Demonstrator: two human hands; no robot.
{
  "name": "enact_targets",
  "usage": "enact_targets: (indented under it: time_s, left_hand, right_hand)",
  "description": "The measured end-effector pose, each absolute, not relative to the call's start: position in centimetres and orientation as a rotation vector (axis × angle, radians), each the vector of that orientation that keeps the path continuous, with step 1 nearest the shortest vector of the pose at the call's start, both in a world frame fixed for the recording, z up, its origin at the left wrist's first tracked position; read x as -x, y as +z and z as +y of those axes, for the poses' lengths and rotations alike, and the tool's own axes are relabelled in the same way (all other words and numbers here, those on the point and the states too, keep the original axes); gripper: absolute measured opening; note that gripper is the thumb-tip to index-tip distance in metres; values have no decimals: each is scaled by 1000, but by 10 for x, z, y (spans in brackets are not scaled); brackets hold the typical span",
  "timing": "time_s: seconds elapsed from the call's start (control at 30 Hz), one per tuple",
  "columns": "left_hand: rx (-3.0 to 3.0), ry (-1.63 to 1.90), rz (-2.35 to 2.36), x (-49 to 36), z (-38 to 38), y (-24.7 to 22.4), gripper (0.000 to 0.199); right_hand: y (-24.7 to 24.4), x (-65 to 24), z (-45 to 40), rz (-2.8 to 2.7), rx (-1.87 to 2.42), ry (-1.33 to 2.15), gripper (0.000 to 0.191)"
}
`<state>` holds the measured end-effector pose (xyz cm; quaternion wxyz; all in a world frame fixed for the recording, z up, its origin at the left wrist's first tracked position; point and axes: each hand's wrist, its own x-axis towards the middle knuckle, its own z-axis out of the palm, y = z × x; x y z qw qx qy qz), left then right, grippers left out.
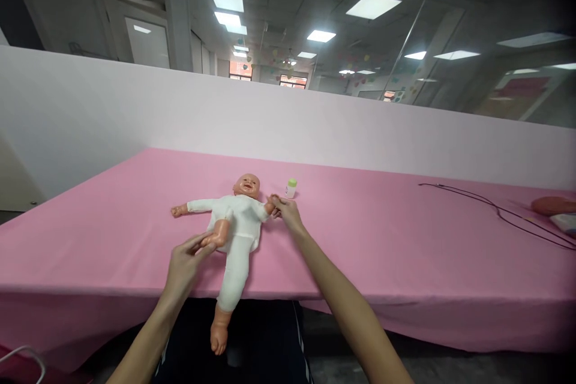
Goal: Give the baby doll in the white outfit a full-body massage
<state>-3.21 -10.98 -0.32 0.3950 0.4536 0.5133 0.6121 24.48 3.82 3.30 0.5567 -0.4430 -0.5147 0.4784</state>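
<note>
A baby doll [243,222] with a white cloth body lies on its back on the pink-covered table [360,240], head toward the wall. My left hand [186,258] is closed on the doll's bent leg, gripping the bare foot. The doll's other leg stretches past the table's front edge, above my lap. At the doll's arm on the right side, my right hand [285,211] has its fingers closed around the small hand. The doll's other arm lies stretched out to the left. Just beyond my right hand stands a small white bottle [291,189] with a green cap.
Thin black cables [490,204] curve over the right part of the table. An orange-brown rounded object [551,205] and a white item [564,223] lie at the far right edge. A low white wall [270,126] with glass above borders the table's back.
</note>
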Motion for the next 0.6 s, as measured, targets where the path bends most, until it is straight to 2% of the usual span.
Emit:
enact_targets:
  time_s: [0.13,0.27,0.37,0.53,0.6]
  left_hand:
    - [-1218,1456,1446,60,-183,-33,51]
    - [-1222,1326,1446,76,-220,-58,52]
    - [-1214,1404,1458,77,-205,-48,51]
    - [-1259,1628,1415,51,-127,3,49]
    - [-1230,1630,1297,32,-95,14,50]
  right_hand:
    - [26,-284,61,-696,1126,1071,27]
    - [16,-293,63,-605,1146,1058,30]
    - [24,-282,60,-679,1058,1083,25]
    - [40,-241,35,-1278,953,1114,49]
    - [36,-224,23,-1521,969,1130,53]
